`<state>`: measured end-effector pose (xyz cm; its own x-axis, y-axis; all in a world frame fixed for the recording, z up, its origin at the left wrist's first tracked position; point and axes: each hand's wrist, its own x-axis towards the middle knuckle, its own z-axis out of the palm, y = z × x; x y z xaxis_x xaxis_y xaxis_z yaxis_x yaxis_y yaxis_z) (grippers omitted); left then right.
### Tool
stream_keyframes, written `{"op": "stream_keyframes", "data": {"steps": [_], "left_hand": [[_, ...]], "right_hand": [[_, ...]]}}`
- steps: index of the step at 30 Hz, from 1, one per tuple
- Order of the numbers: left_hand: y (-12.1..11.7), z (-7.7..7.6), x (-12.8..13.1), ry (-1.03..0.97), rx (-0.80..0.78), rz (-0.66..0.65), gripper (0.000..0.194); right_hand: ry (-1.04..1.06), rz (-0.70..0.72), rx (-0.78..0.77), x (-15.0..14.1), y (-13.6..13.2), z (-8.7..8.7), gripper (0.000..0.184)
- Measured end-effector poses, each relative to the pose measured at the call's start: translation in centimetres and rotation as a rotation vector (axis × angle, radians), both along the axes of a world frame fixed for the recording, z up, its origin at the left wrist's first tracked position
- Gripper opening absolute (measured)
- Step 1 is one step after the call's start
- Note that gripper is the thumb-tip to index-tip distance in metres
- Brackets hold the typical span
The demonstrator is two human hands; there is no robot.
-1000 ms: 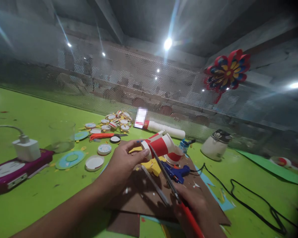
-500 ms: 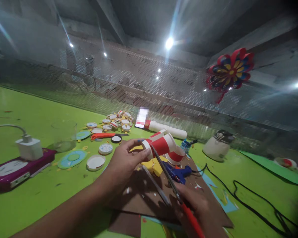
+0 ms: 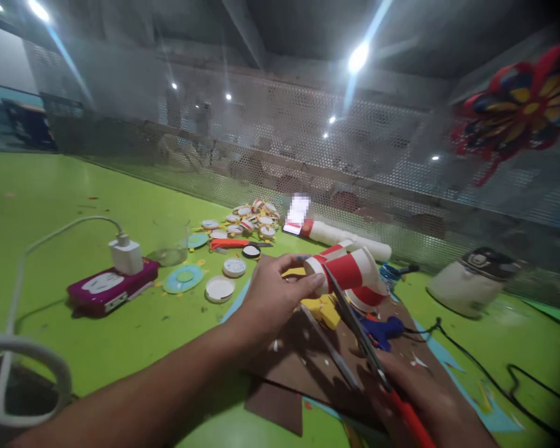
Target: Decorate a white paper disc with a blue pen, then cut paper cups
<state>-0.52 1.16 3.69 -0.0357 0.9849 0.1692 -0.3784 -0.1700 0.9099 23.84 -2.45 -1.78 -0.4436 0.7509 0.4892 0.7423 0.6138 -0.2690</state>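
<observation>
My left hand (image 3: 277,289) pinches a red-and-white striped paper cup (image 3: 350,270) near its base, tilted on its side with the mouth facing right. Scissors (image 3: 360,330) with red handles are gripped in my right hand (image 3: 420,395), whose fingers are partly hidden. Their blades stand apart: the upper one lies at the cup's side, the other is lower and left. Behind the held cup rests more striped cup paper (image 3: 369,300). Below are yellow pieces (image 3: 326,311) and a blue glue gun (image 3: 387,331) on a brown board (image 3: 298,361).
Several small round pieces (image 3: 256,218) are piled at the back, near a red-handled cutter (image 3: 231,244), white discs (image 3: 219,289) and a lit phone (image 3: 297,213). A purple power strip (image 3: 114,292) stands left. A black cord (image 3: 485,373) trails right, below a black-and-white container (image 3: 473,283).
The view has turned left, so the table things appear further right and the white cable shows more. Both hands keep hold of the cup and scissors, with the blade still at the cup's side.
</observation>
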Motion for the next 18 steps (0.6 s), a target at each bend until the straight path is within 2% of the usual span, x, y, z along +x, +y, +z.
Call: {"op": "stream_keyframes", "data": {"steps": [6, 10, 14, 18], "left_hand": [[0.1, -0.1, -0.1, -0.008, -0.031, -0.044, 0.035], [0.3, -0.8, -0.1, 0.005, -0.017, -0.039, 0.037], [0.3, -1.1, -0.1, -0.003, -0.035, -0.07, 0.04], [0.1, -0.9, 0.0, -0.005, -0.051, -0.052, 0.041]], "right_hand": [[-0.056, 0.067, -0.037, -0.9, 0.0, 0.8, 0.032], [0.059, 0.01, -0.047, -2.1, -0.2, 0.6, 0.029], [0.143, 0.021, -0.096, -2.8, -0.6, 0.5, 0.024], [0.178, -0.016, -0.041, -3.1, -1.0, 0.9, 0.019]]}}
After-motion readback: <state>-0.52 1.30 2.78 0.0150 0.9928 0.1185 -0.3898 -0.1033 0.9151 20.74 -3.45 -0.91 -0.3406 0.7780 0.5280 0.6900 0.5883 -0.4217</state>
